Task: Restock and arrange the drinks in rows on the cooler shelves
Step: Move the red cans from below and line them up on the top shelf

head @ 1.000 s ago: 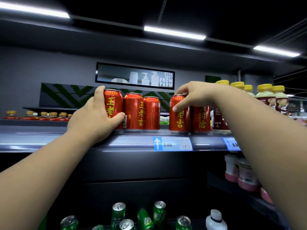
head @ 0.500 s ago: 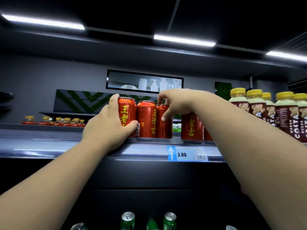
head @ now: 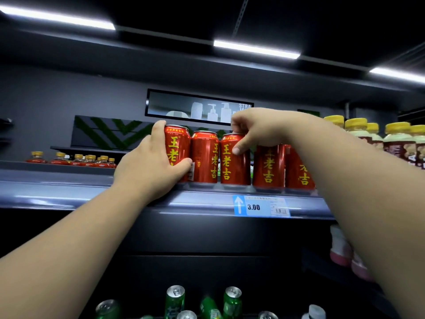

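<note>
At the front edge of the grey cooler shelf (head: 69,187), the left grip (head: 151,173) wraps the leftmost upright red metal can (head: 178,143) while the right grip (head: 257,130) pinches the top of the 3rd can (head: 234,166), the 2nd can (head: 204,157) standing between them.

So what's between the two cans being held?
One upright middle red can, standing between the leftmost can gripped by the left hand and the third can pinched by the right hand; the head view shows it.
</note>
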Action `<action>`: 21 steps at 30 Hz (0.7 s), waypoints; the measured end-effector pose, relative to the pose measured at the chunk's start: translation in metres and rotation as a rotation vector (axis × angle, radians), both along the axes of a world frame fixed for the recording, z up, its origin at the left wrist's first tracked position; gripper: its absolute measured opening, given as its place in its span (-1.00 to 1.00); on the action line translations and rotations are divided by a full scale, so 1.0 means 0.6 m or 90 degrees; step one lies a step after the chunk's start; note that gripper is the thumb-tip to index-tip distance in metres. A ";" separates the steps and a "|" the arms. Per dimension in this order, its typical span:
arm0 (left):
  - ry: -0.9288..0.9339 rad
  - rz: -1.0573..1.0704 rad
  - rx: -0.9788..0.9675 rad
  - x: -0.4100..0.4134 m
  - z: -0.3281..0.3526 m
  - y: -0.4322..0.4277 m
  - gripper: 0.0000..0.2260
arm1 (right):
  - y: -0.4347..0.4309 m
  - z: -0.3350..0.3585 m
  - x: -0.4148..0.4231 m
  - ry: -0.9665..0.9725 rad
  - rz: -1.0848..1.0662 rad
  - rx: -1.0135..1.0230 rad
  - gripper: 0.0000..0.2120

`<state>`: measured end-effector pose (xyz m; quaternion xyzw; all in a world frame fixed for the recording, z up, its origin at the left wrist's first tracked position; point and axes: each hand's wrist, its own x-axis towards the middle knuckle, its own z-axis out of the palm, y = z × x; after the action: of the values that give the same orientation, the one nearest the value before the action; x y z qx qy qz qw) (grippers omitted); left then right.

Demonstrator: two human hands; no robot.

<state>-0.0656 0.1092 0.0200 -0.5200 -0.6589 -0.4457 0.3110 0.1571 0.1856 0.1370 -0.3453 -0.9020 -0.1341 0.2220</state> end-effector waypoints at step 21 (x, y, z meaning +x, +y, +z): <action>0.005 0.006 0.009 0.003 -0.003 -0.002 -0.18 | -0.027 0.004 0.014 0.023 0.004 -0.095 -0.69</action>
<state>-0.0640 0.1082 0.0182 -0.5162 -0.6572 -0.4469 0.3194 0.1652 0.1693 0.1394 -0.3607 -0.9063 -0.0595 0.2122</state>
